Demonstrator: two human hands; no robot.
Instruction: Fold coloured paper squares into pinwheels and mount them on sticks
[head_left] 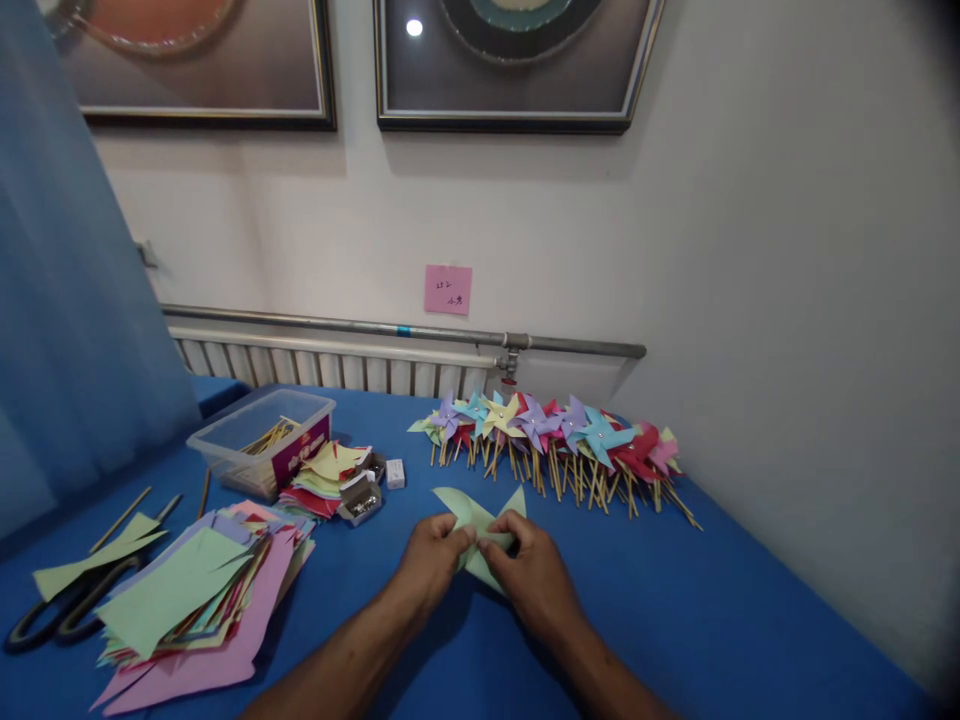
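Observation:
A pale green paper pinwheel (471, 508) is held above the blue table, its corners folded in toward the middle. My left hand (435, 555) pinches its left side, thumb on the paper near the centre. From the right, my right hand (529, 565) grips it with thumb and fingers closed at the centre and right fold. Whether a pin sits at the middle is hidden by my fingers. Beyond my hands lies a row of finished pinwheels (532, 420) on wooden sticks, in purple, blue, yellow, red and pink.
At left lie a stack of cut paper sheets (180, 590) and black-handled scissors (90, 600) partly under green paper. Behind are a clear plastic box (262, 430) of sticks, small paper pieces (330, 475), an open box of pins (361, 500) and a small white box (395, 473).

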